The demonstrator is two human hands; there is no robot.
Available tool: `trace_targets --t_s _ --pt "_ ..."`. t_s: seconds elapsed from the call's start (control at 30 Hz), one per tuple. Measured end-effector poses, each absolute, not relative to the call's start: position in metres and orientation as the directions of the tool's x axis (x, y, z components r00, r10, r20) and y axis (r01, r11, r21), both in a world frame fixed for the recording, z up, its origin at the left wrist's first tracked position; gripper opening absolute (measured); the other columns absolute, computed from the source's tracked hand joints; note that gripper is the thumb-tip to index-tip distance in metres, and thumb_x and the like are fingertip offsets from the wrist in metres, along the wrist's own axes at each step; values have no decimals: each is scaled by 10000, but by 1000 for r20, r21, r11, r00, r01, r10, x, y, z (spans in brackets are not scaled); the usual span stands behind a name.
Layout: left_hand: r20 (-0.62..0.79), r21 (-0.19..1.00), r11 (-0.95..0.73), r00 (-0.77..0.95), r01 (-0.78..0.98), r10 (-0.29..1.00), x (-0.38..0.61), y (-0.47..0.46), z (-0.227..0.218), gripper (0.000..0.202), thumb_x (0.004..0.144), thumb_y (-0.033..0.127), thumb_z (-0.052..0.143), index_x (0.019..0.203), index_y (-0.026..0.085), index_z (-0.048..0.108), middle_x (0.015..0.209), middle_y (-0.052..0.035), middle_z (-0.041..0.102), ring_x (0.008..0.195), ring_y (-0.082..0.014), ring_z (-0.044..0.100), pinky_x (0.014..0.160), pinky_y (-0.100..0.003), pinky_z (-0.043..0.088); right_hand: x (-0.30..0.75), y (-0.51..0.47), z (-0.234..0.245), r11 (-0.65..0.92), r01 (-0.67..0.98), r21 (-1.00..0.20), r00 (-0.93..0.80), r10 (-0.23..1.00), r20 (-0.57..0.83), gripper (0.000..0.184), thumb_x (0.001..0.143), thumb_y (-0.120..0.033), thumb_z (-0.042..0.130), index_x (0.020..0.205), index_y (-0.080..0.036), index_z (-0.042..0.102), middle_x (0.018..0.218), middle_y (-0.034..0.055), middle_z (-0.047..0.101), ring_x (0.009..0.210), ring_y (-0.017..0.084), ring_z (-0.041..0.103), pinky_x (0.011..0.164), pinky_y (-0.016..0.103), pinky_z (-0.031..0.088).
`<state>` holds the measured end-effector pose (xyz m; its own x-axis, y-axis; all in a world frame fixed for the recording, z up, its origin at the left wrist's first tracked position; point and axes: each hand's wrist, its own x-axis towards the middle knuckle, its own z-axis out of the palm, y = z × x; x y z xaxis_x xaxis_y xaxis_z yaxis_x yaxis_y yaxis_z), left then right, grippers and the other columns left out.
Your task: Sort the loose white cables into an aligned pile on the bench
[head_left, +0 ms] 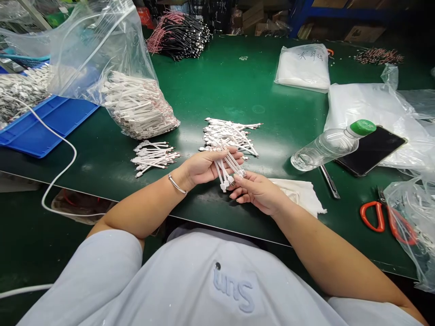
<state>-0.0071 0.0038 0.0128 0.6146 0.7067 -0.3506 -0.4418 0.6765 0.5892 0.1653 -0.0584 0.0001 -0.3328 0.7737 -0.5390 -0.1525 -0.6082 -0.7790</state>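
Observation:
My left hand [207, 166], with a bracelet at the wrist, is closed around several short white cables [222, 170] with connector ends pointing toward me. At those ends, my right hand [258, 190] pinches one connector between thumb and fingers. Just beyond my hands lies a loose pile of similar white cables [231, 135] on the green table [217, 95]. A smaller pile of white cables [154, 156] is left of my left hand. Under my right wrist rests a white cloth [302, 194].
A clear plastic bag [136, 104] full of white cables stands at left, beside a blue tray [50, 122]. To the right are a bottle [326, 147], a phone [372, 149], tweezers [329, 181], orange-handled cutters [374, 217] and plastic bags [367, 106]. Black cables [183, 36] lie behind.

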Motion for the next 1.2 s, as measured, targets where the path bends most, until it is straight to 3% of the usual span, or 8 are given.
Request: trace_targets --t_s 0.1,0.23,0.63,0.77,0.87,1.03,1.1,1.2 --pt "-338 586 673 618 -452 710 -6 2 15 218 914 105 450 949 100 665 942 -94 746 942 -204 707 1095 -452 389 163 -60 -1 -649 -169 -742 -388 736 -555 236 726 -295 793 846 -156 646 780 25 696 606 97 674 494 149 526" --pt "-321 589 668 627 -455 710 -6 2 15 211 909 100 464 952 97 671 947 -99 745 945 -204 705 1089 -447 390 160 -62 -4 -579 -172 -797 -326 797 -509 259 651 -242 843 812 -153 661 742 3 684 592 87 663 496 137 519" --pt "-343 611 655 596 -446 726 -7 5 13 232 913 104 446 953 83 675 942 -111 746 929 -204 706 1077 -443 389 157 -62 0 -552 -204 -808 -204 832 -517 150 866 -299 673 836 -156 640 699 17 694 547 96 658 473 160 524" --pt "-340 606 656 598 -451 726 -6 4 15 236 922 109 433 955 89 666 929 -102 749 923 -200 708 1072 -438 398 157 -63 -5 -591 -241 -770 -284 801 -527 156 879 -317 654 875 -161 649 783 33 714 641 116 695 513 173 556" --pt "-342 596 662 602 -455 722 -5 3 17 248 930 113 415 958 88 660 915 -101 749 914 -195 710 1075 -435 398 156 -65 -7 -636 -215 -741 -387 752 -534 145 831 -277 710 888 -150 671 859 59 733 684 118 711 550 163 566" --pt "-358 592 671 600 -447 716 -4 2 18 254 935 118 410 958 92 661 922 -97 750 907 -196 712 1076 -439 397 155 -66 -7 -620 -195 -760 -385 761 -523 231 680 -226 832 831 -143 679 738 23 708 590 90 675 527 146 547" --pt "-355 596 667 598 -447 718 -4 2 17 248 930 119 417 960 94 663 927 -96 749 926 -197 709 1078 -435 398 156 -66 -6 -607 -144 -781 -374 765 -525 291 638 -281 862 807 -142 670 705 14 702 567 89 664 498 145 528" --pt "-353 608 658 591 -444 725 -4 4 16 244 926 121 424 949 96 665 930 -94 747 944 -197 704 1071 -431 406 161 -68 -3 -604 78 -793 -467 681 -564 402 626 -467 844 711 -127 647 624 31 693 502 96 644 430 145 473"
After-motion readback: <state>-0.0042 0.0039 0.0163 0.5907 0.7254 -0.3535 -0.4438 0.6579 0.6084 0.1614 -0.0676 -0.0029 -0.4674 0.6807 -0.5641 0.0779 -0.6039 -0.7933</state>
